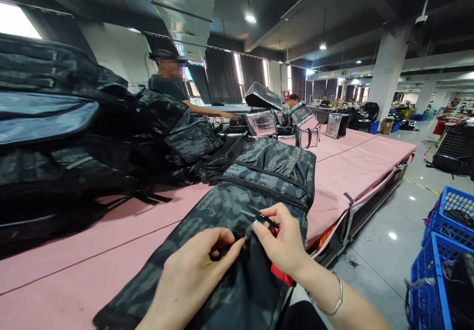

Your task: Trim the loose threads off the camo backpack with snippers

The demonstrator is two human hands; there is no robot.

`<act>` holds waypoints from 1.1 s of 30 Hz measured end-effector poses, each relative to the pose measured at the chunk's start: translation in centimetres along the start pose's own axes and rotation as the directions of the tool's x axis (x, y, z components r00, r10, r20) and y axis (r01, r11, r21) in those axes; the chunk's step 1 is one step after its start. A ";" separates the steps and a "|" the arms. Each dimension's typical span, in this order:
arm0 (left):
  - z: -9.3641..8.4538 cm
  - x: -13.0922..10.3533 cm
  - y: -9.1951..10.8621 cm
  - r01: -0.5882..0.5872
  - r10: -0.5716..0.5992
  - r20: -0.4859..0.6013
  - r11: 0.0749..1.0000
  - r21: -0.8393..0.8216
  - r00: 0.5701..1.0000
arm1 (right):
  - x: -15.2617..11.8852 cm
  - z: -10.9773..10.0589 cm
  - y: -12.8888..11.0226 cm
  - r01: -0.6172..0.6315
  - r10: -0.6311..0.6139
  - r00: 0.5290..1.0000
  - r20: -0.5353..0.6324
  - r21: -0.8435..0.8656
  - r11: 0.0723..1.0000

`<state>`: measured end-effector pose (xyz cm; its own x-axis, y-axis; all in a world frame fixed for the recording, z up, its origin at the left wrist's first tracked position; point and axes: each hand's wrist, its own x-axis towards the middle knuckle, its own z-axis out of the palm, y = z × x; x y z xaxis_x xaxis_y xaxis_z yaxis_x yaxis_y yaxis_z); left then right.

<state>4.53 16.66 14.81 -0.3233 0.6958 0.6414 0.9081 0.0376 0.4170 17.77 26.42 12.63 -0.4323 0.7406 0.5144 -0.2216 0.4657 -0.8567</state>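
Observation:
A dark camouflage backpack (218,206) lies flat in front of me, its far end on the pink table. My left hand (200,266) is closed over its middle, thumb and forefinger pinched together; what is between them is too small to make out. Just to the right, my right hand (287,241) grips small thread snips (262,217) with a dark handle, their thin blade pointing left above the fabric. Something red (281,274) shows beneath that hand. A zipper (264,192) crosses the backpack beyond both hands.
Camouflage bags (55,172) are heaped along the left of the pink table (366,165). Silver-lined box-shaped bags (261,123) stand farther back. A co-worker (166,81) reaches across the far side. Blue crates (425,271) sit on the floor at right.

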 end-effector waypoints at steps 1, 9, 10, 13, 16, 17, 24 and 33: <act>0.0 -0.1 0.0 0.002 -0.002 -0.006 1.000 -0.004 1.000 | -0.1 -0.2 0.1 0.018 -0.020 1.000 -0.020 -0.073 0.997; 0.0 0.0 -0.5 0.009 -0.009 -0.014 1.000 -0.001 1.000 | -1.3 -1.2 0.8 0.178 -0.127 0.982 0.142 -0.437 0.882; 0.0 0.0 -0.5 0.011 -0.011 -0.015 1.000 -0.002 1.000 | -1.3 -1.2 0.8 0.175 -0.121 0.982 0.146 -0.448 0.877; 0.0 -0.1 -0.5 0.005 -0.005 -0.016 1.000 -0.004 1.000 | -1.2 -0.9 0.7 0.160 -0.102 0.984 0.146 -0.474 0.866; 0.2 -0.1 -0.5 -0.005 0.005 -0.009 1.000 -0.002 1.000 | -1.2 -0.8 0.7 0.150 -0.090 0.985 0.147 -0.472 0.869; 0.2 -0.1 -0.5 -0.007 0.007 -0.009 1.000 -0.001 1.000 | -1.2 -0.8 0.7 0.151 -0.090 0.985 0.148 -0.470 0.870; 0.2 0.1 -0.3 0.009 -0.009 0.000 1.000 0.003 1.000 | -1.5 -0.8 0.9 0.177 -0.130 0.983 0.130 -0.479 0.860; 0.2 -0.1 -0.2 0.005 -0.005 -0.010 1.000 -0.009 1.000 | -1.5 -0.8 0.8 0.185 -0.127 0.980 0.152 -0.475 0.860</act>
<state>4.45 16.71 14.57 -0.3304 0.6882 0.6459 0.9042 0.0346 0.4257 18.92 26.05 11.19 -0.5279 0.5932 0.6078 0.1443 0.7679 -0.6241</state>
